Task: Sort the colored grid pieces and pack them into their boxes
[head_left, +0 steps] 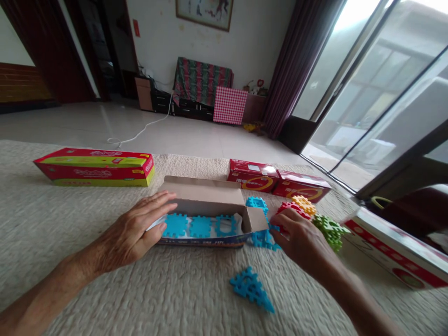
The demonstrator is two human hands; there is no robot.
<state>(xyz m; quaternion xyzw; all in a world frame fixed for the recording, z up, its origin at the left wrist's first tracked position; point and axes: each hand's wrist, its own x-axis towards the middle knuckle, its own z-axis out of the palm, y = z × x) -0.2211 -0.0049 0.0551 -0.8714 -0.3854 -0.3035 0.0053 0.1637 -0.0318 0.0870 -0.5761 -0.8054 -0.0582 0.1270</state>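
Note:
An open cardboard box [206,241] lies before me with several blue toothed plastic pieces [200,227] in a row inside, on white lining. My left hand [140,231] rests at the box's left end, its fingers extended and holding nothing. To the right of the box, my right hand [297,233] reaches into the loose pieces with bent fingers, at a blue piece partly hidden by them. Red pieces [294,208], a yellow piece [304,204] and green pieces [329,228] lie around that hand. A blue triangular piece [250,288] lies nearer me.
A red and yellow-green box [98,170] stands at the left on the textured cover [157,294]. Two red boxes [254,176] stand behind the pieces. A white and red box [395,247] is at the far right.

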